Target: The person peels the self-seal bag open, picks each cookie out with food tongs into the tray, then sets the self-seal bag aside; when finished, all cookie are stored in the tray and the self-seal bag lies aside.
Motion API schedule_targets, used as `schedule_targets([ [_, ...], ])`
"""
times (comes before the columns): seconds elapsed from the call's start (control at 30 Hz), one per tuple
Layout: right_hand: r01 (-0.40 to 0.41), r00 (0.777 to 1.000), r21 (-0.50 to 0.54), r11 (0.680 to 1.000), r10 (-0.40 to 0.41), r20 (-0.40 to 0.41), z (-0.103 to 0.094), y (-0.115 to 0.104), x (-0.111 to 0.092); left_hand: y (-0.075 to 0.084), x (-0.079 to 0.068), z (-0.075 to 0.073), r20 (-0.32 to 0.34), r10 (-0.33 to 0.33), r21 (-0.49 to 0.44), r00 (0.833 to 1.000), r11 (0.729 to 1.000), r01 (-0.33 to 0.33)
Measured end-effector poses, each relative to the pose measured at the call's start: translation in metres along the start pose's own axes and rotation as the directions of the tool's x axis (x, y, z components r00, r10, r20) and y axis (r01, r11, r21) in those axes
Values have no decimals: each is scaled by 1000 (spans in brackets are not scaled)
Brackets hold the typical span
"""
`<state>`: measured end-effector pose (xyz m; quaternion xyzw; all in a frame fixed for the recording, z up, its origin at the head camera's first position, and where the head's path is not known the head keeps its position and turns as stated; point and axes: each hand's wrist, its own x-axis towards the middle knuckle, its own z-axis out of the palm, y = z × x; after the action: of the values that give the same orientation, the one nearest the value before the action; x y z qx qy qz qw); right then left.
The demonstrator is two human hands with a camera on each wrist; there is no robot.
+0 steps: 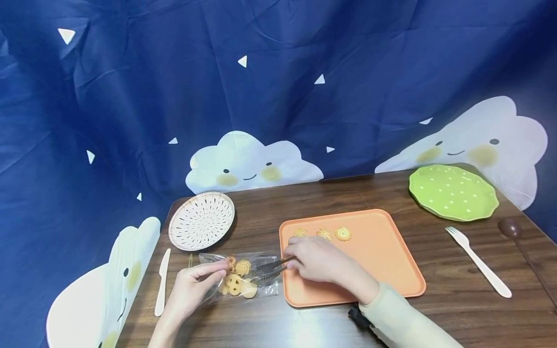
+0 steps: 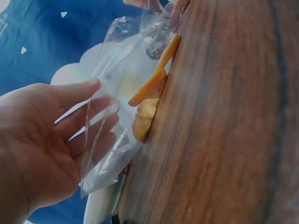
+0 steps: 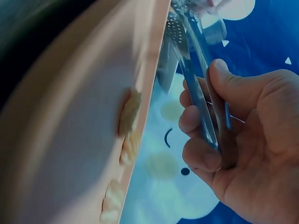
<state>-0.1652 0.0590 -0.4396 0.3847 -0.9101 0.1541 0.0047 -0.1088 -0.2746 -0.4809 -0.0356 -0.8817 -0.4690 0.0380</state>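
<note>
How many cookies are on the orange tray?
3: a left cookie, a middle cookie and a right cookie, near the far edge of the tray. The right hand could hide more.

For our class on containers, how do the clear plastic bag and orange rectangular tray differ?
The clear plastic bag is transparent; the orange rectangular tray is opaque. The bag looks limp, the tray stiff with a raised rim. The bag is smaller than the tray. Both hold golden cookies.
</note>
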Motion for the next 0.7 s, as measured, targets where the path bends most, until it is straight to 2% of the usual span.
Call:
schedule_targets([
  [0.2, -1, 999, 7, 1000, 0, 35, 3, -10, 6, 1, 1, 1, 2, 5, 12, 1000, 1000, -5],
  [0.47, 32, 999, -39, 999, -33, -11, 3, -16, 4, 1, 1, 2, 6, 10, 13, 1000, 1000, -10],
  [0.7, -8, 1000, -14, 1000, 8, -12, -2, -17, 2, 0, 0, 2, 18, 9, 9, 1000, 1000, -9],
])
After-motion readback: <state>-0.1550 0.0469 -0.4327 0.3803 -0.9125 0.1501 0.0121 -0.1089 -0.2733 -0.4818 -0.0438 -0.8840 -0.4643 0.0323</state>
